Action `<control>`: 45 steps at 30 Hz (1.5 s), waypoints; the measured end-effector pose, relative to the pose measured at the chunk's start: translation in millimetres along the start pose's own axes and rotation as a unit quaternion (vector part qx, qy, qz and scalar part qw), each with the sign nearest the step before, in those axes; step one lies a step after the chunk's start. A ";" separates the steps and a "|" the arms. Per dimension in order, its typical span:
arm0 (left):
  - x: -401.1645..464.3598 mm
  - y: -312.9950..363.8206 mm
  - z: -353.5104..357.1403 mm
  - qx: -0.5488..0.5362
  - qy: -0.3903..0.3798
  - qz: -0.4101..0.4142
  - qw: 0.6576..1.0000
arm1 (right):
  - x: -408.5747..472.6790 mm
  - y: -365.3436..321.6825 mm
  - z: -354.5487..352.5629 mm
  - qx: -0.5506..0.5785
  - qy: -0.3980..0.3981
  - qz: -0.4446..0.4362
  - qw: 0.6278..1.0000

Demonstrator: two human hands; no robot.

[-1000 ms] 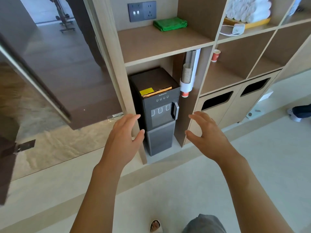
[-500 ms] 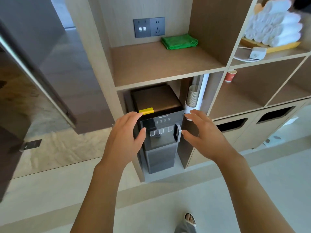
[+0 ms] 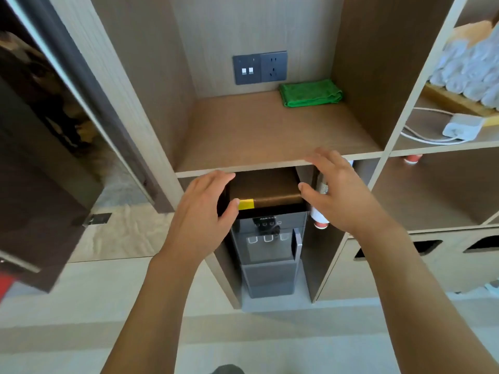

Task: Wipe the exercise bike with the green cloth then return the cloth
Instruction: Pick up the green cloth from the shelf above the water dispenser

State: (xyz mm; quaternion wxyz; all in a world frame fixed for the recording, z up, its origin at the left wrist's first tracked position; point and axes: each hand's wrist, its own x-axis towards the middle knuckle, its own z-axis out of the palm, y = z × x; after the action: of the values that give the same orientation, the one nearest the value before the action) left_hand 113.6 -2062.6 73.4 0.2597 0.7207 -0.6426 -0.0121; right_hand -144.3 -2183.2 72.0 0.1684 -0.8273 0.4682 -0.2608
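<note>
water dispenser (image 3: 267,238) under shelf (image 3: 270,136), wall socket (image 3: 259,67), rolled towels (image 3: 469,74)

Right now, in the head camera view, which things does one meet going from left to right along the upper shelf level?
Dark door → switch and socket plate → green cloth → white charger with cable → rolled white towels on a tray.

A bright green, soft terry cloth (image 3: 310,93) lies folded into a flat, roughly rectangular pad on the brown wooden shelf board (image 3: 256,136), far back in its right rear corner, at about one o'clock in the view. Its long side runs along the back wall, just right of the grey wall socket (image 3: 273,66). Nothing holds it.
</note>
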 end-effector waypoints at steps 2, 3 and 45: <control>13.1 3.6 -1.3 -0.001 -0.005 0.004 1.000 | 11.5 4.7 -2.3 0.007 -0.001 0.001 1.000; 20.0 4.2 -1.8 0.002 -0.007 0.004 1.000 | 17.0 6.3 -2.9 0.009 -0.002 0.002 1.000; 335.3 23.5 69.1 0.029 -0.094 0.160 0.982 | 294.2 87.4 -10.9 -0.121 -0.064 0.047 0.990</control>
State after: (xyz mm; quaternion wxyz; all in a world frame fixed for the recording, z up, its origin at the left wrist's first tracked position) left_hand 125.9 -2400.9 128.9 0.1759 0.6117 -0.7710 -0.0191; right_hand -85.6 -2481.4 115.7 0.1090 -0.8336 0.5228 -0.1409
